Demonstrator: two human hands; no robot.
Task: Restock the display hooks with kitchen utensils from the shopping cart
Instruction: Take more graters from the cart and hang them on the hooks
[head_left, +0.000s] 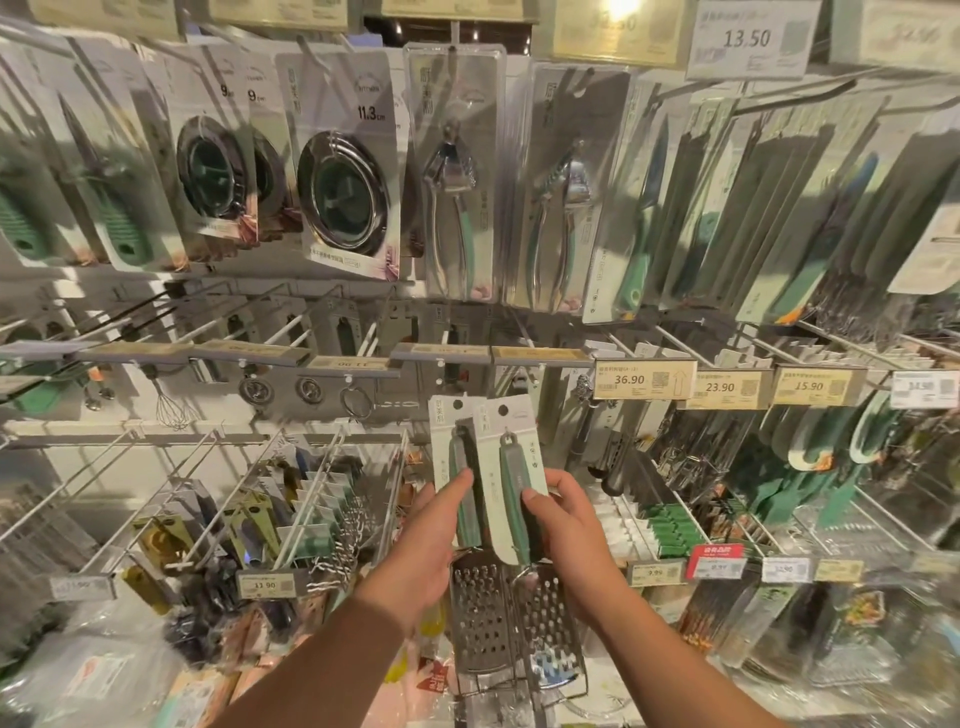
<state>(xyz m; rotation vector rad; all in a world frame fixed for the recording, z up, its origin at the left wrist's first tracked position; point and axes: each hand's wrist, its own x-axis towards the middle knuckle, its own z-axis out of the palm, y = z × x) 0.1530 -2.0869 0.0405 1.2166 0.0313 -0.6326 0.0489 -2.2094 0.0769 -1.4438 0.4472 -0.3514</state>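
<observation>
Head view: left hand (421, 540) and right hand (563, 525) each pinch a carded grater (460, 467), (514, 467), held just below the 36.90 price tag (644, 379). Thread each card hole squarely onto the hook.

Arms: two forearms are showing, both bare up to the bottom edge of the view, with no sleeve reaching into sight.
Left hand (415, 540): it is wearing no glove, ring or band.
Right hand (566, 525): it is likewise showing bare, wrist uncovered.
Nails: they are looking short and plain on the fingers in view.
</observation>
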